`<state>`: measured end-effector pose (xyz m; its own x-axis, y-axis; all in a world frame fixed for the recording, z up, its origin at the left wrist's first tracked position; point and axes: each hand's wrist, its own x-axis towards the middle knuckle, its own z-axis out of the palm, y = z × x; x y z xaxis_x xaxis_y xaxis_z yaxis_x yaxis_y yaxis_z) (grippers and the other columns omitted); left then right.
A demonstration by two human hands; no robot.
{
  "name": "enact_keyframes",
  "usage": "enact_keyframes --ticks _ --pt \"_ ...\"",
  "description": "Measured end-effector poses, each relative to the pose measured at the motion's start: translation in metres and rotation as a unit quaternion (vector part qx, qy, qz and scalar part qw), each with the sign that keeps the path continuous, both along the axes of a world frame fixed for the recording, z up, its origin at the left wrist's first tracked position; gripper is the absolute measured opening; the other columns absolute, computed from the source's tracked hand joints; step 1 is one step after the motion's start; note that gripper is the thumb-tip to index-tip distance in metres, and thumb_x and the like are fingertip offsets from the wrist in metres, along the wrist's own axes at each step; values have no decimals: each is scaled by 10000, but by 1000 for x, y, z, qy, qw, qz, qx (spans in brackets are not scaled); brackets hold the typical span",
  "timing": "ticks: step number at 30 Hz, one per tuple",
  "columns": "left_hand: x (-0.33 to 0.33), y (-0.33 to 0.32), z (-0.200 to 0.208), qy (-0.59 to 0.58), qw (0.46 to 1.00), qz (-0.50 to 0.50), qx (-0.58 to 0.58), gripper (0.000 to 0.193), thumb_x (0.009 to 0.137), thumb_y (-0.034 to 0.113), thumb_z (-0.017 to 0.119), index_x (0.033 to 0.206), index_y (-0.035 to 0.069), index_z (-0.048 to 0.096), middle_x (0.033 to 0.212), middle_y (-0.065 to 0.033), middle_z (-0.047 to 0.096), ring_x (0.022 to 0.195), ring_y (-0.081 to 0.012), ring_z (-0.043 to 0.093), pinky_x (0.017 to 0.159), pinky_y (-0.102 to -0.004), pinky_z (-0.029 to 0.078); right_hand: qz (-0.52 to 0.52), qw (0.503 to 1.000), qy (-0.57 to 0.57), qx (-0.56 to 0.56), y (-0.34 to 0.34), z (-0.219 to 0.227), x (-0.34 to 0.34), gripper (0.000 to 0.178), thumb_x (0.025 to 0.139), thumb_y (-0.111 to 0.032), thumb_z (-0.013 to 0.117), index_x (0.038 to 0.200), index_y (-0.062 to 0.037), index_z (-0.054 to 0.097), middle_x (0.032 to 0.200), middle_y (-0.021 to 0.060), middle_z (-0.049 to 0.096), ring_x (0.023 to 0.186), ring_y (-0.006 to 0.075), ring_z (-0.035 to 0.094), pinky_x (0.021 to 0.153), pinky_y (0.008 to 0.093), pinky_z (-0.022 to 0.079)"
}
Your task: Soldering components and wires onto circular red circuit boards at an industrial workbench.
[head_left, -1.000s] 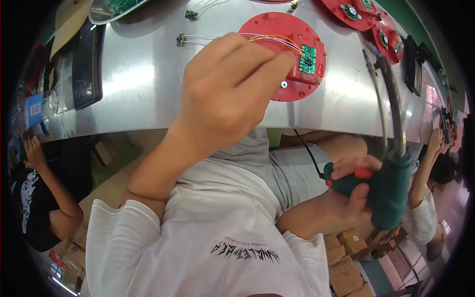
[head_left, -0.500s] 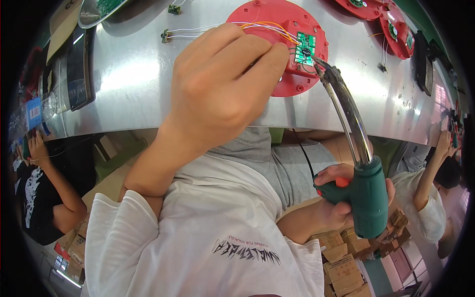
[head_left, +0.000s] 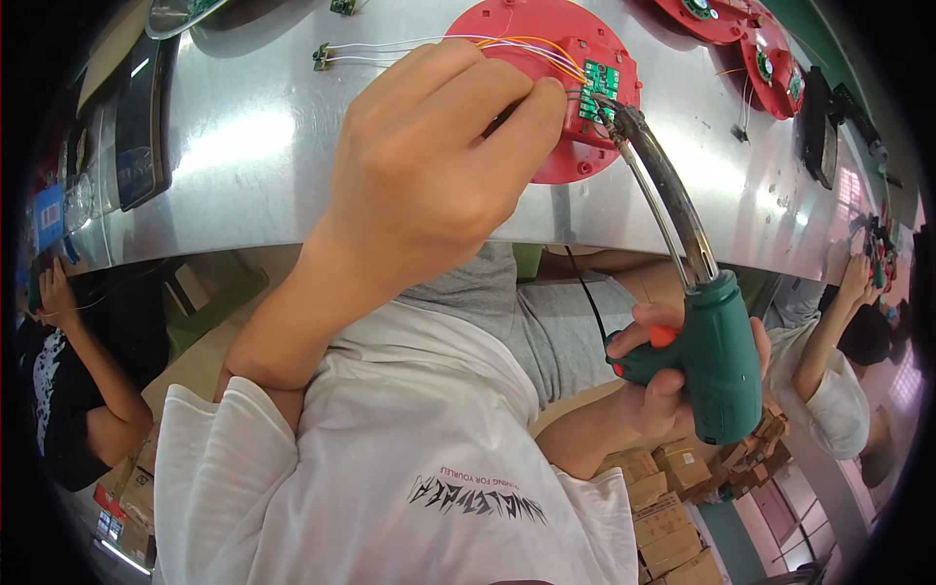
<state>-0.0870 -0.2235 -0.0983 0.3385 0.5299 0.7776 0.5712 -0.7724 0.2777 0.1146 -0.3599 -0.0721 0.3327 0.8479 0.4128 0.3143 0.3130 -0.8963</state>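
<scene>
My left hand (head_left: 429, 146) is closed in a pinch at the left edge of a small green circuit board (head_left: 602, 80), on thin dark wires (head_left: 575, 96) that run to it. The board sits on a round red plastic housing (head_left: 580, 168) lying on the metal table. Orange and white wires (head_left: 526, 45) lead from the board to a tiny board (head_left: 321, 57) on the left. My right hand (head_left: 663, 375) grips the handle of a dark green soldering gun (head_left: 720, 361) with a red trigger. Its bent metal tip reaches the board beside my left fingertips; exact contact is hard to see.
More red housings (head_left: 770, 73) with green boards lie at the far right. A metal bowl (head_left: 177, 18) stands at the far left, above a dark flat object (head_left: 141, 136). The shiny table's near edge (head_left: 546, 239) curves before me. Other people work at both sides.
The soldering gun has moved slightly up and left, bringing its tip farther over the green board. My left hand keeps its pinch almost in place. The whole view has shifted a little.
</scene>
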Motion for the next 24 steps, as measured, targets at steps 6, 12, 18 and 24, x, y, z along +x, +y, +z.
enact_keyframes --ticks 6,12,18,24 --pt "2 -3 0 -13 999 3 -33 298 609 -81 754 901 -43 712 795 -105 649 652 -250 608 553 -319 492 24 1000 4 10 3 -1 3 764 916 -335 686 1405 73 263 788 301 660 406 241 574 410 293 470" --pt "2 -2 -1 -14 999 1 -37 270 635 -73 752 898 -32 705 794 -95 645 662 -249 614 559 -320 494 8 1000 17 -19 4 3 4 716 889 -306 701 1342 105 329 761 270 662 402 232 573 413 276 458" --pt "4 -2 3 -4 998 6 -58 229 693 -39 742 917 -4 707 810 -92 653 708 -257 632 611 -341 515 39 999 -5 -15 7 13 18 712 878 -298 726 1341 90 348 827 281 668 441 236 597 414 267 456" --pt "2 -5 4 12 997 16 -71 218 719 -31 733 932 7 715 821 -88 660 724 -261 638 633 -348 524 5 1000 0 20 8 21 16 688 882 -267 709 1341 101 351 885 309 674 452 241 607 420 268 471"
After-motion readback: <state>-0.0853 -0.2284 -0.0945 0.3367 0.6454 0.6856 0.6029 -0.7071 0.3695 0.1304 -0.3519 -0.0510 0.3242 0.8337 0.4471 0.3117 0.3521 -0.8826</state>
